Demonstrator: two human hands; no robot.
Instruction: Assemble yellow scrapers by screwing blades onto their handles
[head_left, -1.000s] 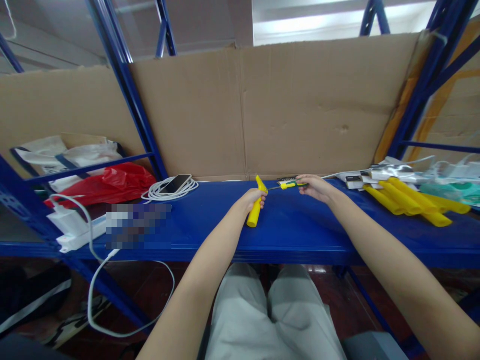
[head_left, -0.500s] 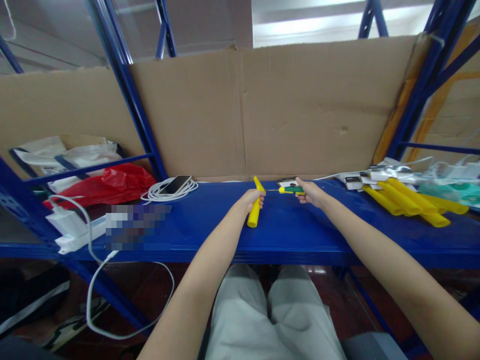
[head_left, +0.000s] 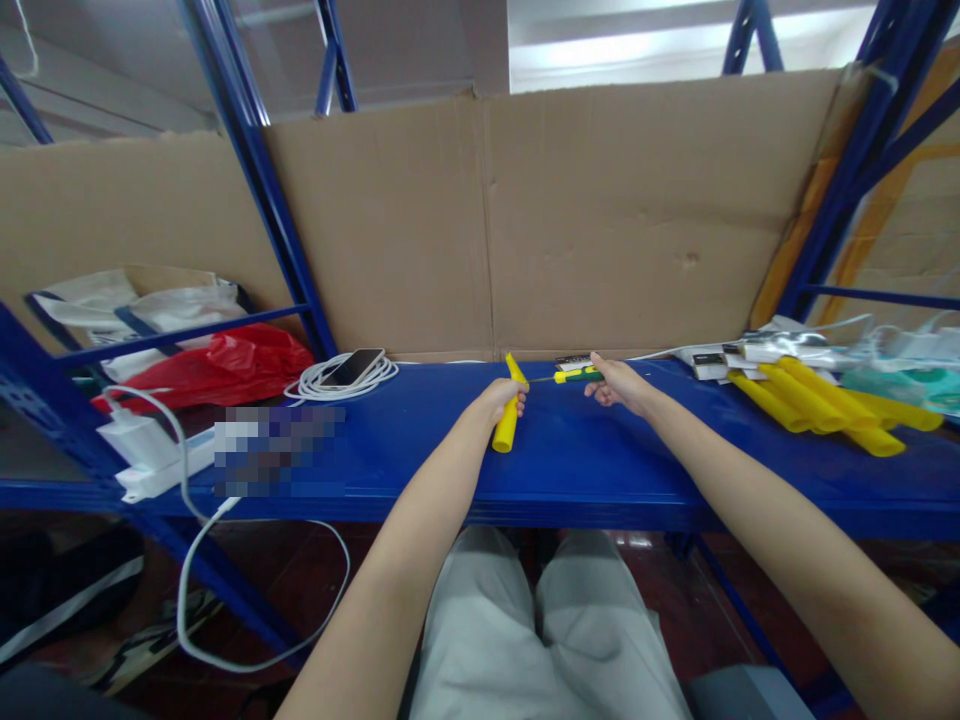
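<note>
Closed round a yellow tube [head_left: 505,432] is my left hand [head_left: 501,398], with the tube's flat tapered end sticking up past the fingers and its round open end pointing toward me. My right hand [head_left: 613,386] grips the green and yellow handle of a screwdriver [head_left: 574,376]. Its thin shaft runs left and meets the tube beside my left fingers; whether the tip sits in the tube, I cannot tell. Both hands are just above the blue shelf [head_left: 450,470].
Several yellow tubes [head_left: 817,395] lie in a pile at the right, beside small white boxes [head_left: 709,362]. A phone [head_left: 354,367] rests on a coiled white cable [head_left: 307,385] at the left. Further left are a red bag [head_left: 225,365] and a white power strip [head_left: 169,470]. Cardboard [head_left: 615,220] stands behind.
The screwdriver handle has turned and shifted slightly left within my right hand, and the right fingers have moved around it. My left hand still holds the tube in nearly the same place.
</note>
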